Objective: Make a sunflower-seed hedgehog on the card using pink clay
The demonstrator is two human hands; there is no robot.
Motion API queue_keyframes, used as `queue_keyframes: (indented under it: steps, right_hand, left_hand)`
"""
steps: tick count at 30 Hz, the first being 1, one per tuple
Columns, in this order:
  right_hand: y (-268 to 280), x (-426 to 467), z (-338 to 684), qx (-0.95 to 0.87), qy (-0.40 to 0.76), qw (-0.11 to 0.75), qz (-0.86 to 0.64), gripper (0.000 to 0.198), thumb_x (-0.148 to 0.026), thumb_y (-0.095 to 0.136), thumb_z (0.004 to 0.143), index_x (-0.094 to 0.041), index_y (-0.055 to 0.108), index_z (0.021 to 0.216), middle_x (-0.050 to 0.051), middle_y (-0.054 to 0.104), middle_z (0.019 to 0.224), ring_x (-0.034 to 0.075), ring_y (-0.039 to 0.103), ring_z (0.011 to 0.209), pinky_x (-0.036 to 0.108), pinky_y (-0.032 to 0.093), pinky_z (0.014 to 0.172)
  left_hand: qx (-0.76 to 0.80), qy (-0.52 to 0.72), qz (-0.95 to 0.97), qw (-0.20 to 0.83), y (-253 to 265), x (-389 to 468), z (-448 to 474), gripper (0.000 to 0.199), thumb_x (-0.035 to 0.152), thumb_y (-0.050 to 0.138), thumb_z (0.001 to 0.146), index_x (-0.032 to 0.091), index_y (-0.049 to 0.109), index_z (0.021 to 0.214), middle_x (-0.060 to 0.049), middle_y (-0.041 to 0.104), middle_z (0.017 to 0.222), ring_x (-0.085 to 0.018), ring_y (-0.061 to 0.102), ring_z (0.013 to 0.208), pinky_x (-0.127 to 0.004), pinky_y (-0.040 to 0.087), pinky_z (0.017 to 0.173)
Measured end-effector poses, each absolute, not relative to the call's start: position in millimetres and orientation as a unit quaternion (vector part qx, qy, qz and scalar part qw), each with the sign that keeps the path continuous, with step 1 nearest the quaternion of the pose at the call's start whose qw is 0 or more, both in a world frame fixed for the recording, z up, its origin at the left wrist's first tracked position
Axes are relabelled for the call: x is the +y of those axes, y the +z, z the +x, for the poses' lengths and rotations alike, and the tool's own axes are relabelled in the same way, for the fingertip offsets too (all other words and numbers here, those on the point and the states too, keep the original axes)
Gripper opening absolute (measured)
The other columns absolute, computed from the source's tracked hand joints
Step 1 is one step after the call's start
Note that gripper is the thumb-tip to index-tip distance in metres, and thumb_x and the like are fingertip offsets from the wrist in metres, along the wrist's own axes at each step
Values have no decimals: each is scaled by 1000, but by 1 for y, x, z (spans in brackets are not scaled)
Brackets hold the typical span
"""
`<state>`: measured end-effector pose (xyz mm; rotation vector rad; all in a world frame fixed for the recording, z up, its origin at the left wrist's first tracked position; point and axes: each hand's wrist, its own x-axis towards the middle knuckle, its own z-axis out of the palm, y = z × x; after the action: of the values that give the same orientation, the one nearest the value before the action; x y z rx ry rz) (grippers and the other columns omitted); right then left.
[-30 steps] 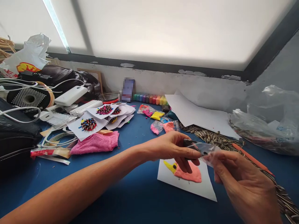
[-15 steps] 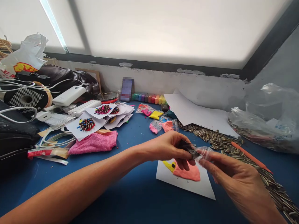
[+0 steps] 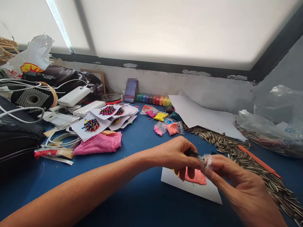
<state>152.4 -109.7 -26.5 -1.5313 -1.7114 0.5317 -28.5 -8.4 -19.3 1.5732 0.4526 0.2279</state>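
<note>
Between my two hands is a small clear plastic bag with black, clay-like stuff in it. My left hand is closed round the dark part of the bag. The fingers of my right hand pinch its clear end. Below them lies a white paper card bearing a flattened salmon-pink clay shape with short drawn lines under it. A bit of yellow clay shows at its left; my left hand covers the rest.
Sunflower seeds spread along the right, with an orange stick-like tool on them. Clay packets, white sheets and a row of coloured clay lie behind. Decorated cards and a pink cloth are left.
The view has shifted slightly, so things appear a little further right. The clear end of the bag is now bunched closer to my right fingers, and my left hand covers more of the yellow clay.
</note>
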Motion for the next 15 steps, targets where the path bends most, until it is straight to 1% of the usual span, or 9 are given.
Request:
queue_keyframes:
  steps: [3, 5, 7, 9, 11, 15]
  right_hand:
    - [-27, -109, 153, -676, 189, 384, -600, 21, -46, 69, 79, -26, 73, 79, 2, 71, 88, 17, 66, 75, 22, 56, 66]
    - [-25, -108, 153, -659, 172, 405, -609, 20, -46, 71, 77, -26, 72, 77, 1, 70, 83, 16, 66, 72, 22, 56, 64]
    - [-24, -107, 153, -642, 165, 431, -612, 20, -46, 71, 76, -26, 72, 79, 1, 71, 81, 17, 66, 69, 24, 57, 61]
    - [-23, -107, 153, -629, 164, 450, -612, 21, -46, 72, 75, -26, 73, 82, 1, 72, 83, 18, 67, 69, 24, 57, 60]
    - [-24, -109, 153, -628, 163, 448, -615, 21, -45, 72, 75, -26, 74, 83, 2, 73, 85, 18, 69, 72, 24, 58, 62]
    - [-24, -110, 152, -632, 171, 457, -602, 18, -43, 74, 74, -26, 73, 75, 2, 72, 87, 19, 69, 80, 24, 58, 69]
  left_hand:
    - [180, 64, 691, 697, -18, -6, -28, 14, 24, 55, 88, 14, 57, 78, 0, 65, 67, -9, 61, 49, -21, 49, 52]
    - [167, 60, 678, 713, -18, -5, -28, 10, 21, 54, 88, 14, 57, 81, -1, 67, 75, -9, 63, 53, -22, 52, 56]
    - [157, 63, 671, 722, -18, -5, -27, 12, 25, 57, 88, 14, 59, 84, -2, 68, 79, -10, 65, 58, -23, 53, 60]
    - [149, 71, 666, 728, -19, -5, -26, 20, 31, 57, 91, 13, 61, 83, -3, 68, 78, -11, 66, 62, -23, 53, 62]
    - [151, 89, 657, 733, -20, -6, -24, 26, 34, 53, 93, 13, 60, 80, -4, 67, 73, -11, 65, 60, -24, 53, 62]
    - [179, 131, 639, 737, -20, -7, -23, 23, 30, 58, 90, 12, 56, 75, -2, 66, 66, -10, 63, 52, -23, 53, 58]
